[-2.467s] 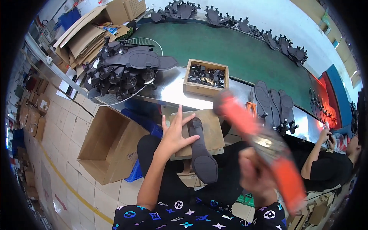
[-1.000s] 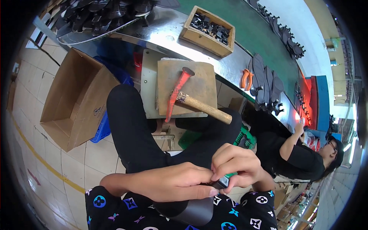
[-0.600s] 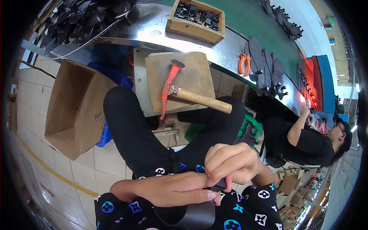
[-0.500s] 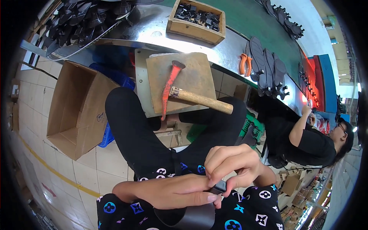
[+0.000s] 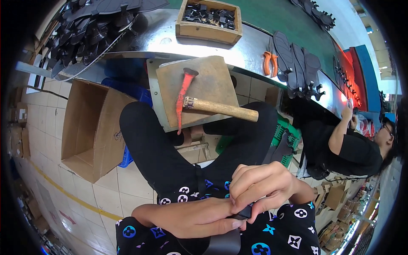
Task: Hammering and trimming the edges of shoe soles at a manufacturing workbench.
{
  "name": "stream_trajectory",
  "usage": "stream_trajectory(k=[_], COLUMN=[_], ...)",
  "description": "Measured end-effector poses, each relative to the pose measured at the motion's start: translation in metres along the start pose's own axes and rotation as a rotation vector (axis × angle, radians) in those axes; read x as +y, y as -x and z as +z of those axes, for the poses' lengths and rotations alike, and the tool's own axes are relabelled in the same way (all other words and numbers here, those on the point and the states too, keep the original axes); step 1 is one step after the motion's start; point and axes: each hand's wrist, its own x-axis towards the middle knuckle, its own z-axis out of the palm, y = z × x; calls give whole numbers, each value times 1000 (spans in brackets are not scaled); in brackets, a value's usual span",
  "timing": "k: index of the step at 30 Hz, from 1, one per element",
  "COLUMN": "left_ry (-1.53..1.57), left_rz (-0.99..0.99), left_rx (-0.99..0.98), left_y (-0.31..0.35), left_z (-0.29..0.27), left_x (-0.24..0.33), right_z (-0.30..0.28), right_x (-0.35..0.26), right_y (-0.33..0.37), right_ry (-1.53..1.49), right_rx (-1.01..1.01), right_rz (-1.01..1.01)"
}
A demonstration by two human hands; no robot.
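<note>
Close to my body, my left hand (image 5: 195,219) is wrapped round a black shoe sole (image 5: 225,244), most of it hidden under the palm and wrist. A small black block (image 5: 245,213), apparently at the sole's heel end, shows between my two hands. My right hand (image 5: 263,187) pinches this block with thumb and bent fingers, touching the left fingertips. Whether block and sole are one piece, I cannot tell. Beyond my knees, a hammer with a red head and wooden handle (image 5: 221,109) lies on a worn brown board (image 5: 212,76).
A wooden box (image 5: 208,35) of small black pieces stands on the metal-edged bench. Orange-handled pliers (image 5: 270,63) lie beside several black soles (image 5: 297,63); more soles are heaped at far left (image 5: 87,36). A cardboard box (image 5: 95,131) sits left; a co-worker (image 5: 340,144) sits right.
The whole view has shifted slightly. Both hands keep the same grip, and the right fingers now cover a little more of the black block.
</note>
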Motion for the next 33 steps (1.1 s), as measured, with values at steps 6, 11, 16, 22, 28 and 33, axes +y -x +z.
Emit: stream_trajectory(k=[6, 11, 16, 22, 28, 33], left_ry=[-291, -1362, -1070, -895, -1065, -1039], left_rz=[172, 562, 619, 293, 152, 119], left_rx=[271, 837, 506, 432, 507, 660], left_y=[-12, -68, -135, -171, -150, -145], left_z=[-1, -36, -19, -3, -12, -24], left_x=[9, 6, 12, -12, -12, -5], right_z=[11, 34, 30, -41, -110, -220], right_x=[4, 11, 13, 150, 136, 23], right_y=[24, 91, 173, 338, 264, 159], right_ry=[32, 91, 51, 603, 978, 1643], right_rx=[243, 361, 1289, 1613, 1748, 1475], right_rz=[99, 273, 246, 711, 527, 212])
